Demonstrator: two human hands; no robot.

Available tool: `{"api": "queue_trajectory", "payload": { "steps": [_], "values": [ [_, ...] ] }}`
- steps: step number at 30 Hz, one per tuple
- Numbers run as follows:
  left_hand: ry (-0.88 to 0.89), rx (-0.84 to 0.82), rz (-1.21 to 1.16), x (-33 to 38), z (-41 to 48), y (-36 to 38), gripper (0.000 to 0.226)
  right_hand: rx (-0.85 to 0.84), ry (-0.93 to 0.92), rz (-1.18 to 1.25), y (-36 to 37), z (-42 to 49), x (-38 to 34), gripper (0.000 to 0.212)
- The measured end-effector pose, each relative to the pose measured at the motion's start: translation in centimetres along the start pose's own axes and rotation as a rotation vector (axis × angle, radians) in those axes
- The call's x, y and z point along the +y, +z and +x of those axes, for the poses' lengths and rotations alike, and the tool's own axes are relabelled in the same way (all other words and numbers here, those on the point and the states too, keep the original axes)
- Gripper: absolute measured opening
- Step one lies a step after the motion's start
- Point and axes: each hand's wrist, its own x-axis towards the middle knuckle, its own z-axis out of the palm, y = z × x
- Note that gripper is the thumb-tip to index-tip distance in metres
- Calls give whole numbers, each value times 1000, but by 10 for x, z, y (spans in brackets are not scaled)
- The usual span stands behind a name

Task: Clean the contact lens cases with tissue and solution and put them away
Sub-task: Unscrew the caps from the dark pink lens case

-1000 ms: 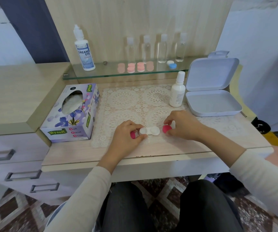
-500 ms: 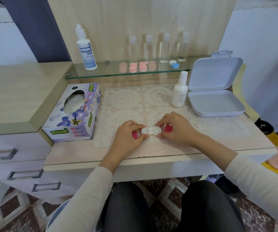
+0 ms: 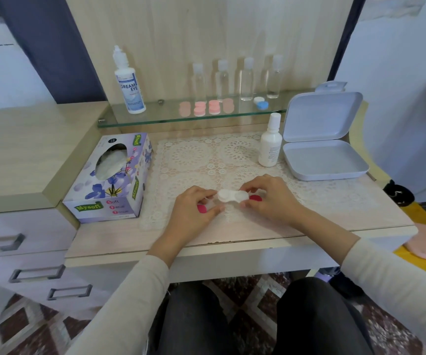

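Note:
A white twin-well contact lens case [image 3: 232,196] lies on the lace mat [image 3: 196,157] at the desk's middle, both wells uncapped. My left hand [image 3: 194,216] grips a red cap [image 3: 201,208], and its index finger and thumb touch the case's left end. My right hand [image 3: 271,201] pinches the case's right well between thumb and fingers. A second red cap [image 3: 255,198] lies just right of the case under those fingers. A small white solution bottle [image 3: 270,147] stands behind, to the right. The tissue box [image 3: 109,180] sits to the left.
An open grey storage box [image 3: 322,157] sits at the right. On the glass shelf [image 3: 155,116] are a large solution bottle [image 3: 129,85], several clear bottles [image 3: 246,78], pink lens cases [image 3: 206,107] and a blue-and-white case [image 3: 261,103]. Drawers [image 3: 14,242] are at the left.
My right hand has moved left from beside the case onto its right well, and its red cap now lies next to the case. My left hand has stayed at the left end.

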Motion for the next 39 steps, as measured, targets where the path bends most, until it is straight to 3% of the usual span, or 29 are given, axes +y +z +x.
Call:
{"api": "queue_trajectory", "payload": {
  "steps": [5,19,28,32,35,39],
  "values": [
    [-57,-42,80,11,14,-6,41,55,95,88,-25,-1,12,18],
    [170,-301,213,47,33,61,55,328,289,-88,-112,-7,76,21],
    [241,-248,224,39,30,70,50,301,234,-400,-128,11,100,27],
    [238,-250,211,37,29,70,50,276,112,-580,-124,21,97,26],
    [236,-251,193,37,29,70,50,163,-51,-778,-117,27,94,23],
    [233,-249,180,37,29,70,50,28,-72,-911,-114,33,85,29]
  ]
}}
